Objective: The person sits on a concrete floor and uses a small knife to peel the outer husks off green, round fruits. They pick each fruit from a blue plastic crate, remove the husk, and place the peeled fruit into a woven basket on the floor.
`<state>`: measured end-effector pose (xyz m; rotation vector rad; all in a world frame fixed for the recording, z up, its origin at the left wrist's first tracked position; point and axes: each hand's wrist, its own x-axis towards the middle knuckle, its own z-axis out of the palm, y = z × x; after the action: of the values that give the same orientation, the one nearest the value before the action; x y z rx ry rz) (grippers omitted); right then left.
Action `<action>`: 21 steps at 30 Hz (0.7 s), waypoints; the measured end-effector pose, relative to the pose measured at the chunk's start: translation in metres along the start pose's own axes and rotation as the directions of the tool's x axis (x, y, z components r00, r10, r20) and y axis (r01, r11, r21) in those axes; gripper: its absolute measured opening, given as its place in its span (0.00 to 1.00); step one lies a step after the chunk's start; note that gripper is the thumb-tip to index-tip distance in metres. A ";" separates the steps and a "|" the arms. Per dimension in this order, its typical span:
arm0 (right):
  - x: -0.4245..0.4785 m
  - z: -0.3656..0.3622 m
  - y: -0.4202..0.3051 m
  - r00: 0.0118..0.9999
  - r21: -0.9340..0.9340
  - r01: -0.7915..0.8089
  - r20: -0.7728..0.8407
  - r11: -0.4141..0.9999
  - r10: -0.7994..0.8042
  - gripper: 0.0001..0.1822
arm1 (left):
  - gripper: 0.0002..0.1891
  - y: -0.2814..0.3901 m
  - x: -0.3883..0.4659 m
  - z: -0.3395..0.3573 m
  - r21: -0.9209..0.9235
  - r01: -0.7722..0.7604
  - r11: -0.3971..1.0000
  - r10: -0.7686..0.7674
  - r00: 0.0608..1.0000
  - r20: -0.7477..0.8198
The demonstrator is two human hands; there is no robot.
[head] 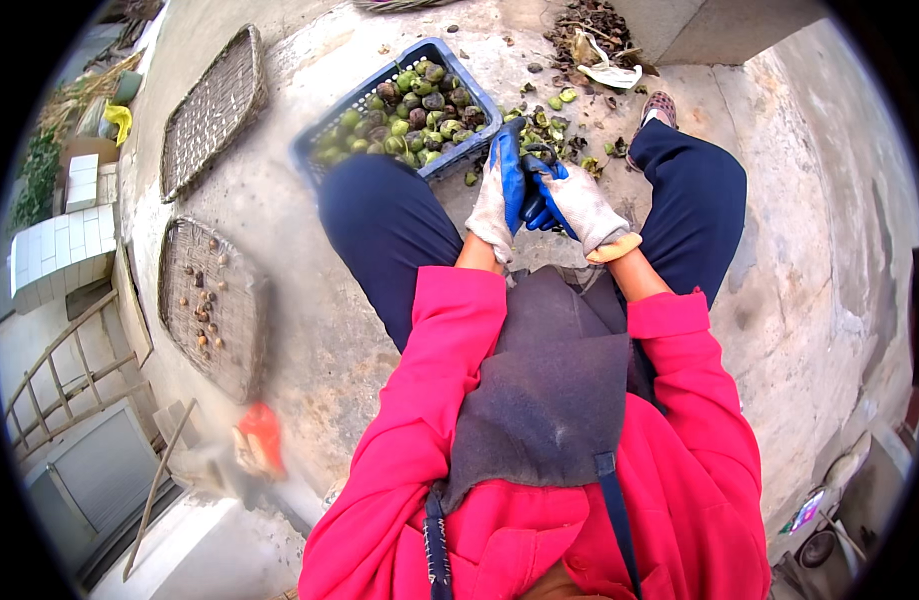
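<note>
Both my hands wear whitish knit gloves with blue coating, stained black at the fingers. My left hand (504,184) points away from me beside the crate's near right corner, fingers extended close together. My right hand (572,196) is against it, fingers curled around a dark area; whether this is a tool, a nut or stained glove cannot be told. A blue plastic crate (459,58) holds many green and blackened walnuts in their husks (422,112). Pieces of green and dark husk (543,129) lie on the ground just beyond my hands.
Two woven wicker trays lie at the left; the farther tray (212,112) is bare, the nearer tray (238,315) holds several hulled walnuts (202,316). A red plastic bag (261,435) lies below them. Dark debris (591,37) and a white scrap (613,73) lie by a concrete block (699,30).
</note>
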<state>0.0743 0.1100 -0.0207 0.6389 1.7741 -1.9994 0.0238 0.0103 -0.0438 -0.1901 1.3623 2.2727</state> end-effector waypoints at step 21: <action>0.000 -0.002 0.004 1.000 0.204 0.019 0.009 0.979 -0.021 0.11 | 0.15 0.017 -0.006 0.007 0.040 0.001 0.999 0.005 0.985 -0.174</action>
<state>0.0764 0.1111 -0.0238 0.6725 1.5869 -2.2137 0.0216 0.0078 -0.0249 -0.3824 1.4940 2.2728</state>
